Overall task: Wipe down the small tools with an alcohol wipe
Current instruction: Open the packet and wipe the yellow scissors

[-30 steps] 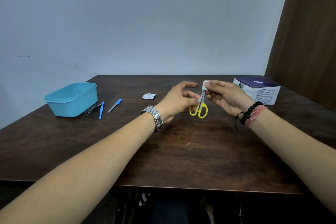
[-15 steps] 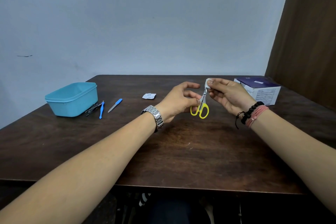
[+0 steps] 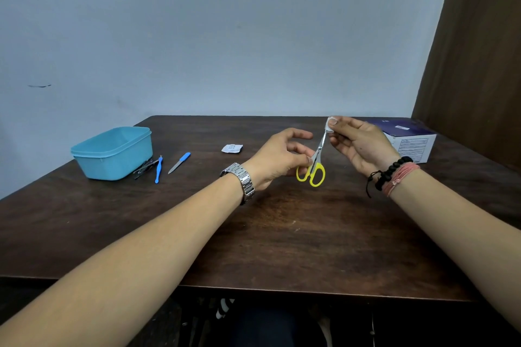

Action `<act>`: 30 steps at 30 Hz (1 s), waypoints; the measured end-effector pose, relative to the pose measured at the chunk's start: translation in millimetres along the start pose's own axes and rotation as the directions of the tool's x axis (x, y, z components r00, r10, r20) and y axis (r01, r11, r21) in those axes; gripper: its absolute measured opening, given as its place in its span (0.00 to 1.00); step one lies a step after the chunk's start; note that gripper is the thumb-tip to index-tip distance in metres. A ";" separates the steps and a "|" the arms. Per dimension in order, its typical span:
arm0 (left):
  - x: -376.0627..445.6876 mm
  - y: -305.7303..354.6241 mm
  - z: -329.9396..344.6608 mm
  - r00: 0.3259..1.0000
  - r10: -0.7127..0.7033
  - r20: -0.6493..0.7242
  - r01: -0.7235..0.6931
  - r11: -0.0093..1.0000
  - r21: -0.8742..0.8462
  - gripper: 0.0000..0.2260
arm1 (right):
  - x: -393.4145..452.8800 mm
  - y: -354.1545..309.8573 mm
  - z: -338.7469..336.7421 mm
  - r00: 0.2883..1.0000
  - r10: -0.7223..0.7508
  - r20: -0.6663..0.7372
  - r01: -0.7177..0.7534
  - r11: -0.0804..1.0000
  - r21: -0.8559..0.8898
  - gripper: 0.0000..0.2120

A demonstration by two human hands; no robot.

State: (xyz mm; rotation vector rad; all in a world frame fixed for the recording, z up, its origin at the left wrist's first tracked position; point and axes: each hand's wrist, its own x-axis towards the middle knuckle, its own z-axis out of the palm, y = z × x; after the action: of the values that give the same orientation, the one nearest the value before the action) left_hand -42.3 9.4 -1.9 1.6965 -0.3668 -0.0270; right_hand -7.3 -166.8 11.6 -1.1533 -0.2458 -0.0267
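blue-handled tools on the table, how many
2: a thin blue pick right of the teal container, and a blue-handled file further right. More may hide inside the container.

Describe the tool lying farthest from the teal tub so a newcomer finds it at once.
Start at the teal tub at the table's left. Three tools lie beside it; the one farthest right is the nail file. It alone shows a bare grey blade below a short blue handle, unlike the all-blue pusher.
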 end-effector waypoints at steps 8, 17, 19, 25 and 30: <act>0.1 -1.6 0.3 1.000 -0.006 0.003 0.006 1.000 -0.002 0.20 | 1.9 -6.7 -4.4 0.996 -0.040 -0.085 0.046 0.997 0.065 0.03; 3.3 -1.2 -4.7 0.991 -0.002 -0.137 -0.009 0.997 -0.083 0.15 | -5.1 4.0 6.7 0.994 -0.080 0.081 0.099 0.959 -0.267 0.04; 3.5 -2.0 -5.1 0.990 0.003 -0.141 -0.013 0.997 -0.071 0.15 | -6.4 6.0 8.7 0.988 -0.097 0.119 0.134 0.922 -0.364 0.03; 3.1 -4.3 -1.0 0.996 0.038 -0.079 -0.037 0.999 0.007 0.08 | -6.9 6.7 8.7 0.984 -0.159 0.084 0.180 0.872 -0.454 0.04; 2.6 -3.8 -1.1 0.995 0.046 -0.087 -0.046 0.999 0.002 0.08 | -6.5 4.0 6.8 0.977 -0.180 0.111 0.212 0.841 -0.497 0.04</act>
State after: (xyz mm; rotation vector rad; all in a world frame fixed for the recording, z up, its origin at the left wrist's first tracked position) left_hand -38.8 10.3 -4.9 1.6827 -0.3403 0.0808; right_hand -14.3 -159.7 9.2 -1.6543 -0.4283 -0.2524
